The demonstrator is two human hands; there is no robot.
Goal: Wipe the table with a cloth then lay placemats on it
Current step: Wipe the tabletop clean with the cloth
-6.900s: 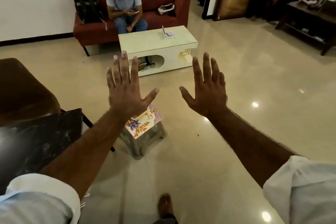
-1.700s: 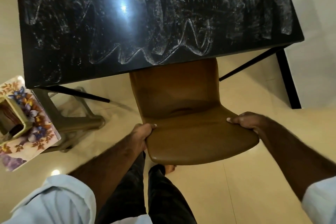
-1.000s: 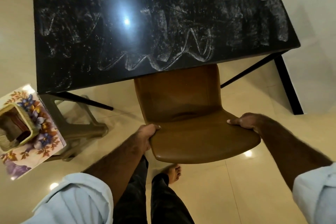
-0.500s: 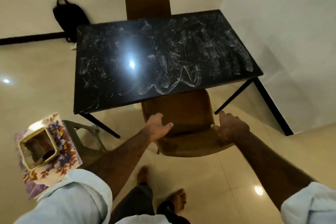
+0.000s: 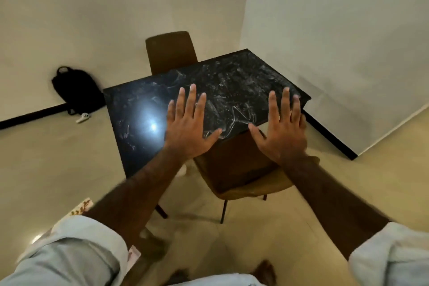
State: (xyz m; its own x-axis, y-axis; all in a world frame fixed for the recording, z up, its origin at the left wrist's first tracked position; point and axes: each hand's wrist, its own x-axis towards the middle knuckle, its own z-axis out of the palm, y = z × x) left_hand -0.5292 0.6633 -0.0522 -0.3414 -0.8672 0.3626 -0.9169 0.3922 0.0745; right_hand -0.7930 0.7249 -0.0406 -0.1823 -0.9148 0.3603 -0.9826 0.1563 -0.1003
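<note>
Hovering palms-down, the left hand (image 5: 188, 132) and right hand (image 5: 282, 134) reach toward the table (image 5: 139, 109). Fingers spread, both empty.

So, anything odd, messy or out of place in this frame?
Yes: the black tabletop is smeared with whitish streaks all over. Both hands, left hand and right hand, are raised open and empty. A small white object lies loose on the floor beside the black backpack.
</note>
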